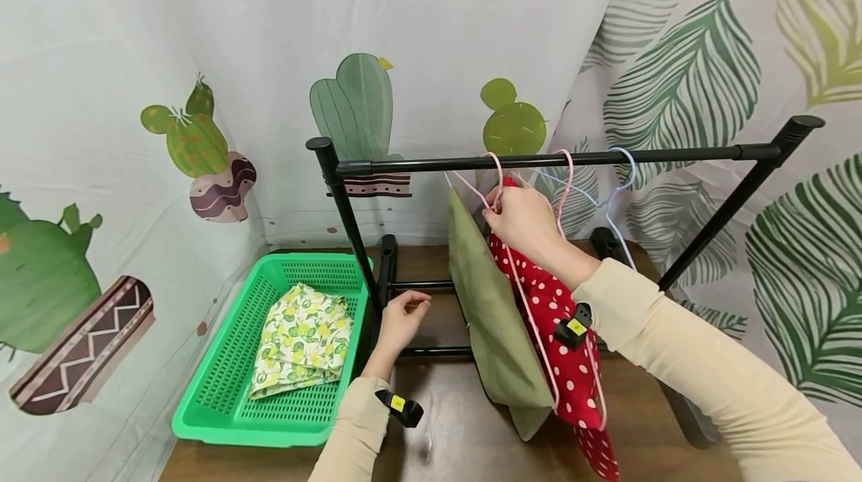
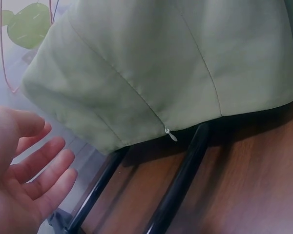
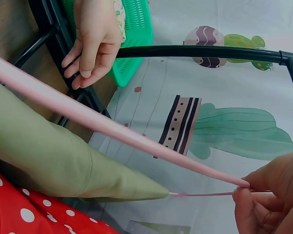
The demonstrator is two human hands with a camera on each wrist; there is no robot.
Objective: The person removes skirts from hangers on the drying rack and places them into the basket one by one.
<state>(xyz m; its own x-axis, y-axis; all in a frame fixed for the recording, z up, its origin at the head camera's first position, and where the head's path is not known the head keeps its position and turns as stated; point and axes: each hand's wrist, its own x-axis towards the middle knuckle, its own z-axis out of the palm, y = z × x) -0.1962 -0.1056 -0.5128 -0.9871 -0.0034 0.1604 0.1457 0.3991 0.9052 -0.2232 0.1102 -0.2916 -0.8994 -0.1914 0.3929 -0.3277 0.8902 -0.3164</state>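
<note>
From my remote station, I take the black rack (image 1: pixel 417 165) as my landmark; it stands on the brown surface (image 1: pixel 465 429), with the green basket (image 1: pixel 269 436) just beside its left post. The olive garment (image 1: pixel 494 317) hangs below the rack's bar, left of its middle, and the red dotted garment (image 1: pixel 567 377) hangs just to its right. The folded lemon-print cloth (image 1: pixel 303 340) lies in the basket, left of the rack. My right hand (image 1: pixel 528 220) is just below the bar, its fingers clamped on the pink hanger (image 3: pixel 112 125) bearing the olive garment; my left hand (image 1: pixel 404 321) is near the rack's left post, its fingers loosely bent, apart and holding nothing. I judge the step to be seating this hanger: I should pinch it near the neck, keep the hook square over the bar and let the cloth take its weight gently, lest it snag the red one. Right of my right hand, a second pink hanger (image 1: pixel 571 171) and a blue hanger (image 1: pixel 633 170) hook the bar. I find no brand; the yellow label (image 1: pixel 576 326) at my right wrist is too small to read.
</note>
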